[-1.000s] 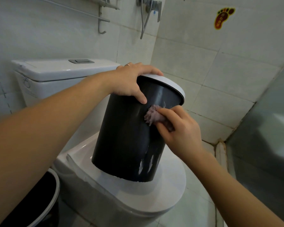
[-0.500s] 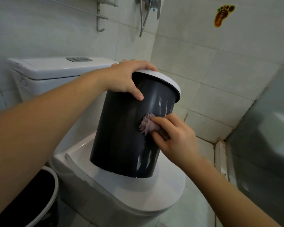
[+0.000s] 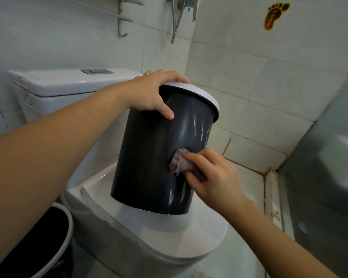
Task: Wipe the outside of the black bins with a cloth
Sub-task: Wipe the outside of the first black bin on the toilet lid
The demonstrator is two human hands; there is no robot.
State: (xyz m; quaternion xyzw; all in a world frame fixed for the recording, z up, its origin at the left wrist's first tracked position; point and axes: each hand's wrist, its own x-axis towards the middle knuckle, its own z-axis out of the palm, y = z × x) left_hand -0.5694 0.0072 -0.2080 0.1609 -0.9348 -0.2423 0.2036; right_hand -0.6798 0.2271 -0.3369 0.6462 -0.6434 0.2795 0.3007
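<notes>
**Bin on toilet lid, cloth at mid-wall**

Black bin (image 3: 149,157) at frame centre, standing on the closed toilet lid (image 3: 169,243), tilted so its white rim (image 3: 199,95) leans toward the upper right. Wet streaks and glare on its right-hand wall.

Left hand (image 3: 151,93) comes in from the left edge and grasps the bin's top: fingers curled over the rim's far side, thumb pressed down on the dark outer wall. Ring visible on one finger.

Right hand (image 3: 213,177) enters from the lower right and pinches a small pinkish-purple cloth (image 3: 179,162), bunched between fingertips and thumb. Cloth is pressed against the bin's wall, right of centre, about halfway between rim and base, well below the left thumb.

Second black bin (image 3: 48,243) with a white rim, lower left corner, on the floor beside the toilet, partly hidden by the left forearm.

Cistern (image 3: 68,83) behind, upper left. Footprint sticker (image 3: 275,15) on the tiles, upper right.
</notes>
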